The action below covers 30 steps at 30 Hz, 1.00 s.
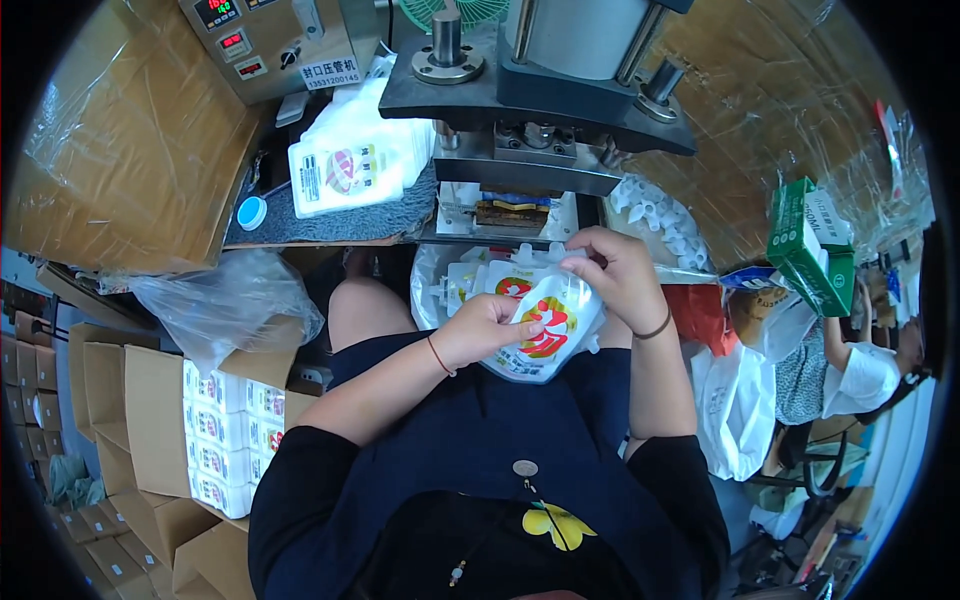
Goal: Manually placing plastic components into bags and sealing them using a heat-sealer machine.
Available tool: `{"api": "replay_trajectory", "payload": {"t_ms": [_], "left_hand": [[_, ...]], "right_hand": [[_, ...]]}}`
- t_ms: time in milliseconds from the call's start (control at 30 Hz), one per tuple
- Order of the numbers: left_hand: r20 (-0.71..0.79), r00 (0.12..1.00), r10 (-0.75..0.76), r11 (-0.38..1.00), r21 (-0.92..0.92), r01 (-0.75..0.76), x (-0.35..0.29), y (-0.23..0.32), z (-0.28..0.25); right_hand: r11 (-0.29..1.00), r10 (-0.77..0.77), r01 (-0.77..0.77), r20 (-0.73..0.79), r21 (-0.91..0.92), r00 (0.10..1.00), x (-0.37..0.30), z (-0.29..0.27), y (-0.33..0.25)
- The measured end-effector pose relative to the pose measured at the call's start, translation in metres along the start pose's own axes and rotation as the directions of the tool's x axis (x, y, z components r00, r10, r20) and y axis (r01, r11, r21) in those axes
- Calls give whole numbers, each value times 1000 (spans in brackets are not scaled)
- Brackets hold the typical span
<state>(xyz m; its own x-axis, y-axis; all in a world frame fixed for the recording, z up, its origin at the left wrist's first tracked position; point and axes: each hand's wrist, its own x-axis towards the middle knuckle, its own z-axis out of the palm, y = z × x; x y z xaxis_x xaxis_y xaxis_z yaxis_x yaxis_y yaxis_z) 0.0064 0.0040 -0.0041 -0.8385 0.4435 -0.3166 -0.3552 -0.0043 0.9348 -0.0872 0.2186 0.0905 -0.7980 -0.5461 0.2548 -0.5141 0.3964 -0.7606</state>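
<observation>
Over my lap, my left hand [478, 332] pinches the left side of a white spout pouch [563, 312] with a red and yellow-green print. My right hand [622, 280] is closed on the same pouch's upper right corner, thumb and fingers pressed together by the spout. Beneath it lie more white pouches with spouts [463, 279], heaped in a white plastic bag [425, 290] between my knees. My hands partly cover the held pouch and the heap.
Directly ahead stands a press machine [540, 112], its control box [285, 50] at the far left. Flat pouches [340, 175] lie stacked on a blue-grey cloth [385, 218] by a blue-topped round container [252, 212]. White spouts [665, 225] and a green box [800, 250] are right; an open carton [155, 420] is left. Another person [858, 378] sits far right.
</observation>
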Motion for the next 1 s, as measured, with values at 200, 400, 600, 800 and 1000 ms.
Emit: {"api": "replay_trajectory", "payload": {"t_ms": [200, 400, 600, 800, 1000], "left_hand": [[113, 994, -15, 926, -372, 56, -3, 9, 12], [-43, 999, 27, 891, -452, -43, 8, 1, -16], [-112, 993, -37, 874, -486, -22, 19, 23, -50], [-598, 388, 702, 651, 759, -10, -3, 38, -143], [-162, 782, 602, -23, 975, 220, -55, 18, -149]], "right_hand": [[994, -59, 79, 227, -80, 972, 4, -8, 9], [718, -104, -93, -239, -689, 965, 13, -50, 88], [716, 261, -283, -131, -638, 956, 11, -37, 123], [772, -26, -178, -309, -611, 951, -1, -37, 135], [781, -31, -193, -346, -594, 938, -8, -41, 120]]}}
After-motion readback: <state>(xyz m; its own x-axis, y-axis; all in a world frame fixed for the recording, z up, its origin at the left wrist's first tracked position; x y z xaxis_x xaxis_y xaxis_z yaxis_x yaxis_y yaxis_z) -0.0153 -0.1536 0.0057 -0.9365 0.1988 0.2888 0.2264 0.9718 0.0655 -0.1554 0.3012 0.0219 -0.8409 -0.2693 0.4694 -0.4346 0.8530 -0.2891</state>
